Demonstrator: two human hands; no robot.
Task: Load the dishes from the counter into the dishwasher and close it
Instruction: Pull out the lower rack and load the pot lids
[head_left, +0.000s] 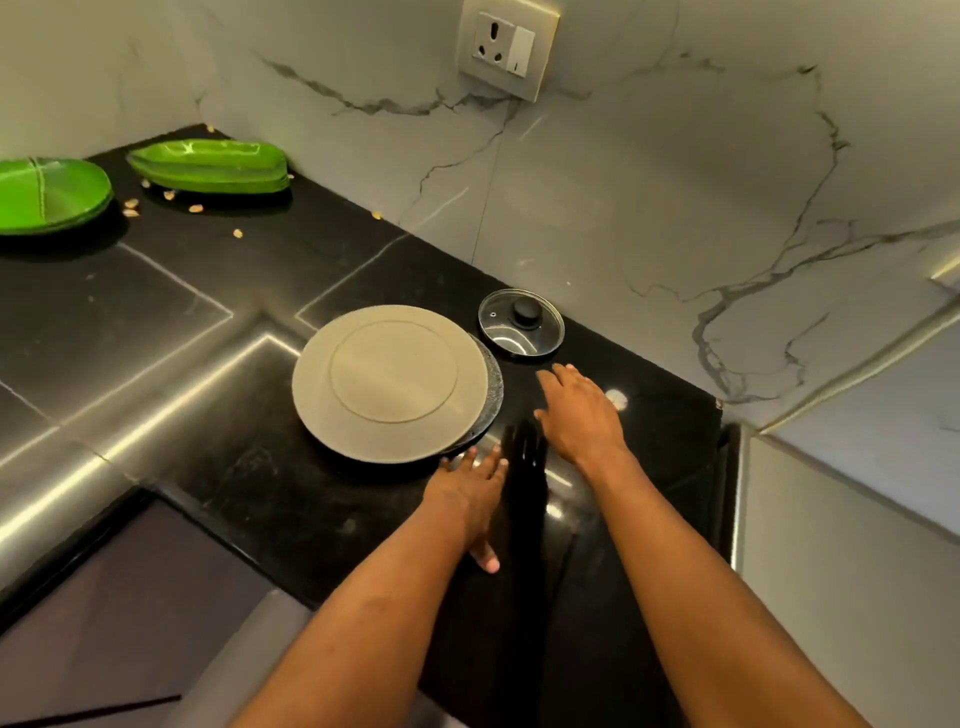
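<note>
Our left grip (467, 493) lies flat on the desk (260, 493), fingers straight, just beside the plate (389, 382). Our right grip (582, 415), spread and empty, reaches right of the plate. The plate lies face down, with the lid (521, 323) beyond it, knob up.

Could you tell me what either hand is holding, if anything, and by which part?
Nothing is held: the left hand lies open beside the beige plate, the right hand open over the counter.
</note>
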